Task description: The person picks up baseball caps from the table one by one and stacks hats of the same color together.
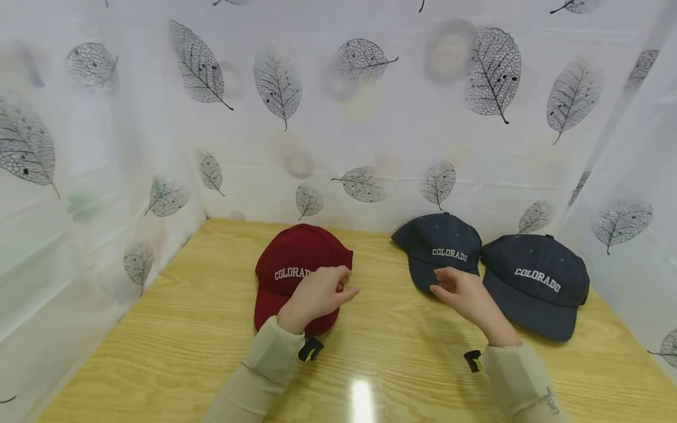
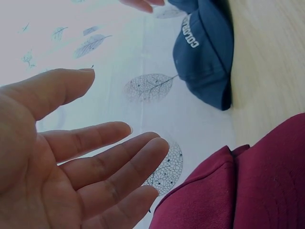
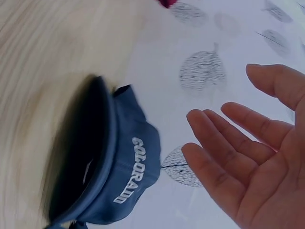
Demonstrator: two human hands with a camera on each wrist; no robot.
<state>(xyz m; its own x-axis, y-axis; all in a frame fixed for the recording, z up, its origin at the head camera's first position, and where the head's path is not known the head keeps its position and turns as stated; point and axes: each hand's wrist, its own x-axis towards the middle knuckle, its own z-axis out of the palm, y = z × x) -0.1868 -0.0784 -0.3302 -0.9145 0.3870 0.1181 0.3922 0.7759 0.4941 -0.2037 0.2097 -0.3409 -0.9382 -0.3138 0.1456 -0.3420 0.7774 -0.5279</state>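
A dark red baseball cap [image 1: 298, 247] with white COLORADO lettering sits on the left part of the table. My left hand [image 1: 317, 294] is over its front in the head view, fingers loosely bent and holding nothing. In the left wrist view the palm [image 2: 43, 181] shows bare beside the red cap [image 2: 267, 176]. My right hand [image 1: 468, 296] hovers by the brim of a navy cap [image 1: 439, 235], overlapping it in the head view. Its palm [image 3: 267, 176] is bare in the right wrist view, with relaxed fingers apart from the navy cap [image 3: 128, 162].
A second navy COLORADO cap [image 1: 539, 264] lies at the right, against the first one. The wood-grain table [image 1: 185, 329] is bounded at the back and sides by a white curtain [image 1: 328, 135] with leaf prints. Small black devices hang below both wrists.
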